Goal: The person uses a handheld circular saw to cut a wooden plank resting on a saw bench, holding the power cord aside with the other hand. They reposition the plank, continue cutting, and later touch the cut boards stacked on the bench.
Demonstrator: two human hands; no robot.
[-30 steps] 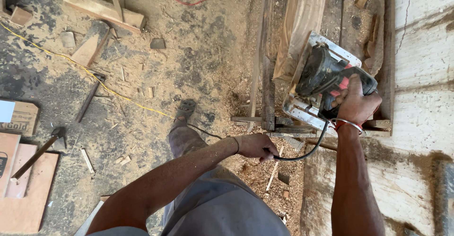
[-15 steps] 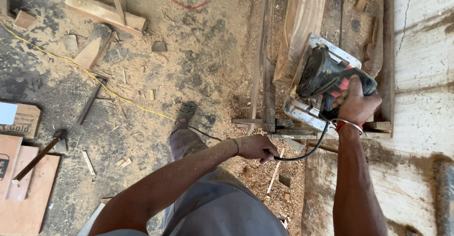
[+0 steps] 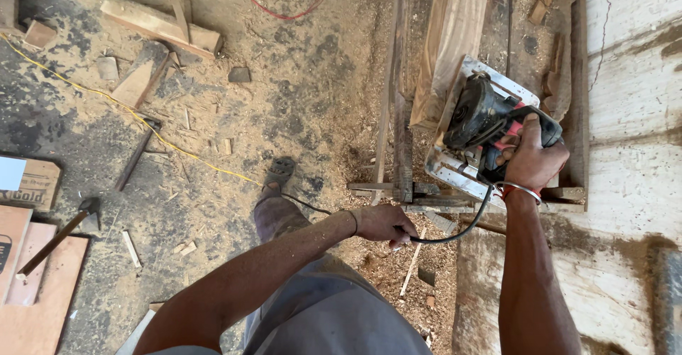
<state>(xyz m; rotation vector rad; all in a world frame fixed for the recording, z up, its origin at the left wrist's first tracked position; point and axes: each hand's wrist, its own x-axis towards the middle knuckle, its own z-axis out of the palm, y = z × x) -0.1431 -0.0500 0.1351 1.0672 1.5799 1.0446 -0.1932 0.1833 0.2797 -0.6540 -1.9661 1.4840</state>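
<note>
Nearest me: my left hand (image 3: 380,222) is closed in a loose fist round the black power cord (image 3: 455,233), pinching it just below the work frame. I judge that's to keep the slack off the cut line and away from the blade. Cord loops from that fist up to the saw's rear.

Next out: my right hand (image 3: 529,159), bangle on the wrist, fingers wrapped tight on the handle of the circular saw (image 3: 490,131). Grip is full, thumb hidden, so can't tell re trigger. Saw's metal base plate sits flat on the near end of the pale wooden plank (image 3: 455,42), motor housing facing left; probably set there so the shoe rides the wood. Plank runs away from me, lying along a rough timber frame (image 3: 398,113) just beside a whitish wall (image 3: 632,78).

My foot in a sandal (image 3: 278,174) is planted left of the frame, on sawdust-covered ground.

Farther left: hammer (image 3: 60,233), scrap wood offcuts (image 3: 153,24), yellow cord (image 3: 142,124), red wire (image 3: 284,7) at top.
</note>
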